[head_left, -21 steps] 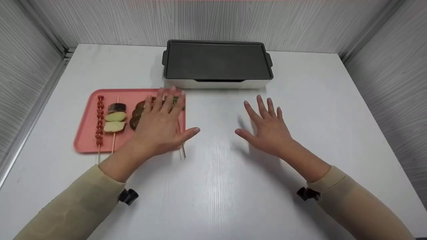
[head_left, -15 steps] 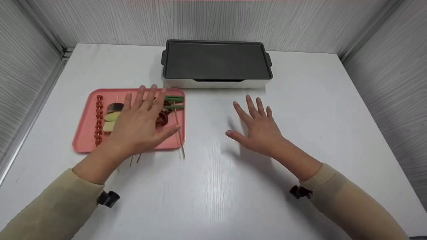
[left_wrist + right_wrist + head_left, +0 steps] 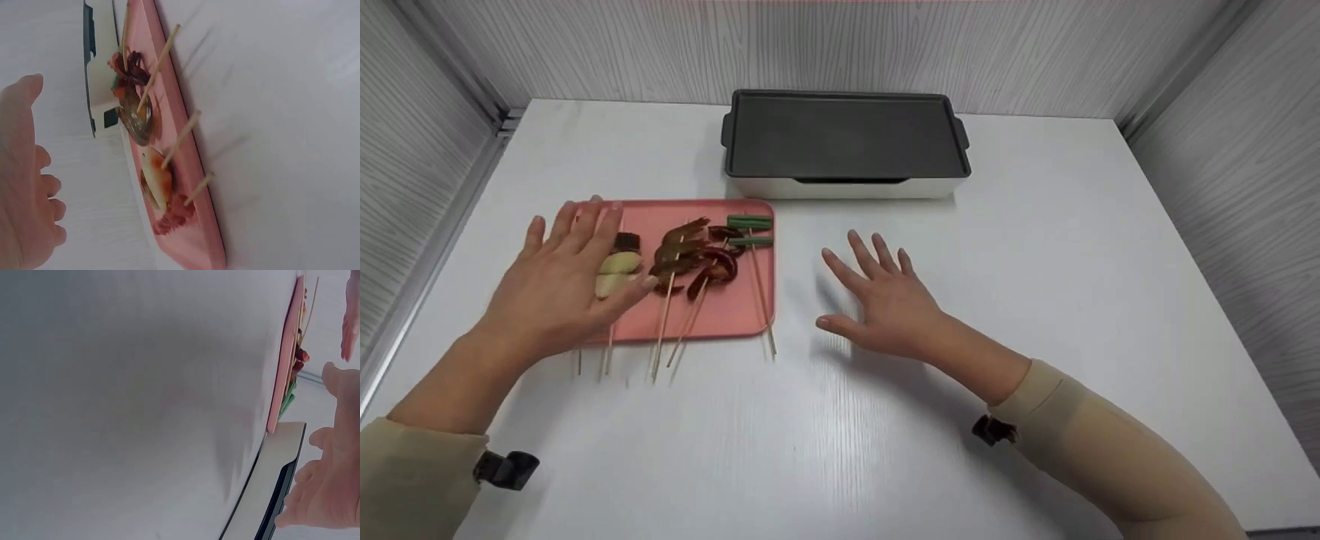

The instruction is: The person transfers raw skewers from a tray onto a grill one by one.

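Observation:
My left hand [image 3: 555, 292] is held over the left end of a pink tray [image 3: 727, 319], fingers spread and straight, holding nothing. In the head view it covers the red skewer, which shows in the left wrist view as red pieces [image 3: 174, 216] on a stick. Beside the thumb lies a skewer of pale slices [image 3: 619, 264]. Farther right on the tray are a skewer of brown shrimp-like pieces [image 3: 679, 251], one of dark red curled pieces [image 3: 718, 266], and one with green stalks [image 3: 750, 223]. My right hand [image 3: 896, 307] hovers with fingers spread, right of the tray, holding nothing.
A grill with a flat black plate [image 3: 847, 135] and a white base [image 3: 847, 189] stands at the back of the white table [image 3: 840, 435]. Several skewer sticks poke out past the tray's front edge. Grey wood-grain panels [image 3: 840, 45] enclose the back and sides.
My left hand has moved left across the tray, uncovering the shrimp-like, dark red and green skewers and covering the red one. My right hand has moved left toward the tray.

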`<state>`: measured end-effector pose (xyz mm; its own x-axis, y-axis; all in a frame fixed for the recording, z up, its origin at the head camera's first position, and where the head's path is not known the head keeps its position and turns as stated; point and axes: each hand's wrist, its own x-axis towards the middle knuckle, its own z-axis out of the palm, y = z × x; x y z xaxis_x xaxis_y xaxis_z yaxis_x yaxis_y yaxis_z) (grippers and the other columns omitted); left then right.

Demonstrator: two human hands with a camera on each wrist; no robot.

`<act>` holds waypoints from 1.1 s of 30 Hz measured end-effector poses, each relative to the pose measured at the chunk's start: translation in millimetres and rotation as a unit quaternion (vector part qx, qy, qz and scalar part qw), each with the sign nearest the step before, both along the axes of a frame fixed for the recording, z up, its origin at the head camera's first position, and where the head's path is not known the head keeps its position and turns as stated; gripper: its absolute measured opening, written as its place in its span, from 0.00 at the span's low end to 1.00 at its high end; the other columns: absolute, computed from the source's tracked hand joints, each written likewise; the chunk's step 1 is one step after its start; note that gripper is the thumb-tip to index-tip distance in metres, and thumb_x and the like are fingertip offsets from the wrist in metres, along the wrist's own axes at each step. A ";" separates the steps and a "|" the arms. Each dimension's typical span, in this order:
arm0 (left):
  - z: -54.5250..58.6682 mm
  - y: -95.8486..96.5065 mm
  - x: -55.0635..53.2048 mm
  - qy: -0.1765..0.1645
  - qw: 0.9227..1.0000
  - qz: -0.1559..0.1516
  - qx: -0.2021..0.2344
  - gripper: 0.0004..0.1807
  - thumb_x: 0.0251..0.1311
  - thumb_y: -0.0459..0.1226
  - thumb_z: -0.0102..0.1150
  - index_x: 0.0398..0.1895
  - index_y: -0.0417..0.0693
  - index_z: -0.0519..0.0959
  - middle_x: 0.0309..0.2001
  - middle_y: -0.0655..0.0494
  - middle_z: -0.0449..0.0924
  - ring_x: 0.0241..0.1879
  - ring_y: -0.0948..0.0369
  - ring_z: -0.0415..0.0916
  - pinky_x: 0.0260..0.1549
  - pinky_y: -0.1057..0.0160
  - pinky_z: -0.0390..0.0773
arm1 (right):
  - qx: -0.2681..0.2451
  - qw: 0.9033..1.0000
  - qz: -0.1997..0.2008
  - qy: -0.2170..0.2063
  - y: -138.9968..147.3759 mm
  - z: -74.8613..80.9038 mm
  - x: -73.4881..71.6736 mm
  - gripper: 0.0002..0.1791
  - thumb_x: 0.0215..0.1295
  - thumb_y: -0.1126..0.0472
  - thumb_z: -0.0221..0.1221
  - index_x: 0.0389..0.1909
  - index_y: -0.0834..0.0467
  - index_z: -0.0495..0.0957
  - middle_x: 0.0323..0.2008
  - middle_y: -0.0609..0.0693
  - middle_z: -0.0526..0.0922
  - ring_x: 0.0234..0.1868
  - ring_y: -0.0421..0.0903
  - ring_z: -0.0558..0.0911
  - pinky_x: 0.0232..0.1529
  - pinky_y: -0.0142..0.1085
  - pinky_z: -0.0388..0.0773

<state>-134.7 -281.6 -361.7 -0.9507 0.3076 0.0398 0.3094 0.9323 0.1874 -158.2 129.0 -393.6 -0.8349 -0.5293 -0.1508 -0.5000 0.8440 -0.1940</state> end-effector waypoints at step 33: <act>-70.3 -112.8 26.6 -0.055 0.996 0.015 -0.064 0.47 0.79 0.60 0.46 0.85 0.35 0.51 0.82 0.30 0.50 0.80 0.28 0.40 0.75 0.27 0.39 | 0.034 0.988 0.137 -0.055 -51.2 -20.6 0.4 0.43 0.81 0.33 0.46 0.88 0.44 0.44 0.87 0.44 0.38 0.86 0.53 0.36 0.81 0.63 0.43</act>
